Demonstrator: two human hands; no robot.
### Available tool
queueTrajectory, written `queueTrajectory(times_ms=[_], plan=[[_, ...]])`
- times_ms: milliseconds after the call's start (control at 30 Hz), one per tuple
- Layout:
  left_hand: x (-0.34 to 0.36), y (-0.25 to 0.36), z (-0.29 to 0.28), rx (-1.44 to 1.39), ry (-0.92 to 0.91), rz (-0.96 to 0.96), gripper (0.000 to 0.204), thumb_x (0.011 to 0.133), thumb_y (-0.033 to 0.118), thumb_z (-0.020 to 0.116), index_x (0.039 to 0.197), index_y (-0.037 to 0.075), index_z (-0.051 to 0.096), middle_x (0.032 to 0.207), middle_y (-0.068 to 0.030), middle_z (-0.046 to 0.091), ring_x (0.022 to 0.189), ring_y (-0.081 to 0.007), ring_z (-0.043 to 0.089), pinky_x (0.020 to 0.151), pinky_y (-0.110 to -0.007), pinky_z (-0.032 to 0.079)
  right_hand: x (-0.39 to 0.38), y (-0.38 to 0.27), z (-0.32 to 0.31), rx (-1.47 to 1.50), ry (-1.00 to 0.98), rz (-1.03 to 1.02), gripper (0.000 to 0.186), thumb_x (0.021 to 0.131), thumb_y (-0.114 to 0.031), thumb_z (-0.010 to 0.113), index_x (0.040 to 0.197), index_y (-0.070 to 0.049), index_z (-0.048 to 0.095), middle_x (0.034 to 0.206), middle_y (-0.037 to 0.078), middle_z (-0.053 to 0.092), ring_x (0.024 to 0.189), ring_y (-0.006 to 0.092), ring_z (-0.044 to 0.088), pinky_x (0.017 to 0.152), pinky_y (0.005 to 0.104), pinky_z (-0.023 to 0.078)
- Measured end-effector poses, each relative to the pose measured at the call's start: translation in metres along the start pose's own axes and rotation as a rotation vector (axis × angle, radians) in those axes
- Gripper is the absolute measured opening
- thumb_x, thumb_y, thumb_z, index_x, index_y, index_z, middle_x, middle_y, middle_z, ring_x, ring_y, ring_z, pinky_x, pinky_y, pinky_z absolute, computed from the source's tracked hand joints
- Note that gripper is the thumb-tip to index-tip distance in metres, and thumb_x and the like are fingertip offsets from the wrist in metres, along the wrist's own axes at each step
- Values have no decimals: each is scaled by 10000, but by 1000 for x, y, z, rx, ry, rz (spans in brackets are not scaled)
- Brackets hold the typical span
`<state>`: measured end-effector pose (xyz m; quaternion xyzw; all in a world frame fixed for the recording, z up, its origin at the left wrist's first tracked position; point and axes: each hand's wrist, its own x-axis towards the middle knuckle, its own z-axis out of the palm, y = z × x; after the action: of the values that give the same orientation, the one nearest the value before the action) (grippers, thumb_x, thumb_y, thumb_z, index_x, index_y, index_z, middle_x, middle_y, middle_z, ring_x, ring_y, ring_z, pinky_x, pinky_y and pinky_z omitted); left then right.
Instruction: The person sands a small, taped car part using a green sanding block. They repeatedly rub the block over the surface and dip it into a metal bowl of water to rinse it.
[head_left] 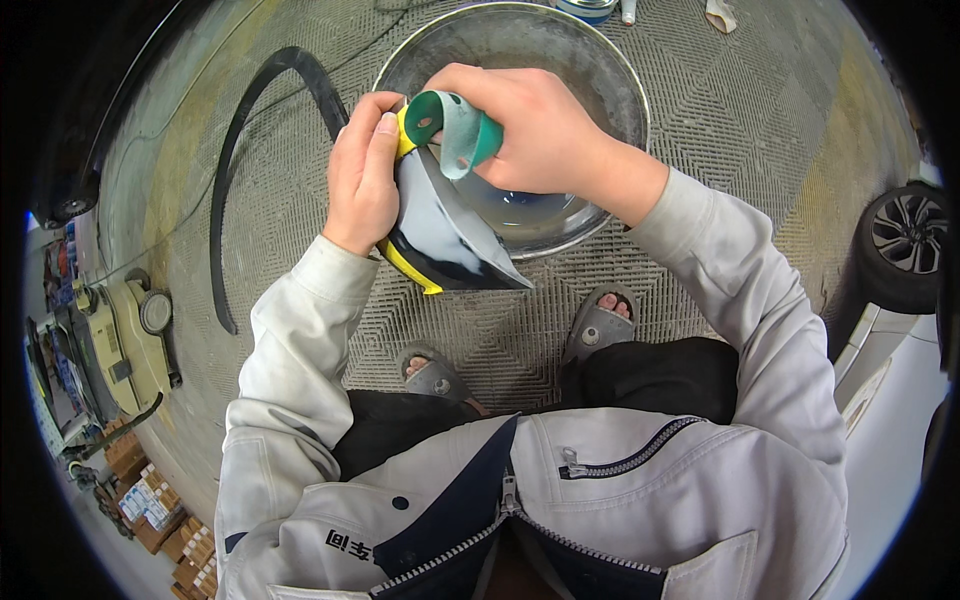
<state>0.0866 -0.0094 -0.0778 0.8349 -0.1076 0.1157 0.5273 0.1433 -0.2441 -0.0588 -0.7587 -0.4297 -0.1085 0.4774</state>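
My left hand [365, 180] grips the left edge of a curved car-body part [440, 215], perhaps a mirror cover, thumb on top. The part is grey and black, with a whitish patch and yellow tape along its edge. My right hand [545, 130] is closed on a curled sheet of green sandpaper [463, 135] with punched holes, held at the part's upper end. Whether the sheet presses on the surface I cannot tell. Beneath both hands stands a round metal basin [615, 120] with some liquid in the bottom.
A black curved strip [235, 170] lies on the ribbed floor at left. My slippered feet [600, 325] are close to the basin. At right is a car wheel [908, 232]; at far left, a yellowish wheeled machine [130, 340] and stacked boxes [155, 500]. A can [588, 8] stands beyond the basin.
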Motion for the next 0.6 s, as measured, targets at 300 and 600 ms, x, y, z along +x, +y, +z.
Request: queueTrajectory(times_ms=[300, 600], plan=[[-1, 2, -1, 100, 14, 25, 300, 1147, 250, 533, 1257, 33, 708, 1040, -173, 771, 941, -382, 714, 873, -451, 519, -5, -2, 5, -25, 41, -35, 360, 847, -1, 917, 1156, -56, 739, 1018, 92, 804, 876, 300, 812, 764, 362, 627], [0, 7, 0, 164, 24, 70, 282, 1139, 236, 531, 1228, 27, 699, 1009, -186, 754, 960, -411, 722, 879, -476, 512, -4, -6, 8, -14, 96, -59, 312, 856, -97, 896, 1124, -111, 735, 909, 68, 782, 800, 302, 781, 681, 394, 596]])
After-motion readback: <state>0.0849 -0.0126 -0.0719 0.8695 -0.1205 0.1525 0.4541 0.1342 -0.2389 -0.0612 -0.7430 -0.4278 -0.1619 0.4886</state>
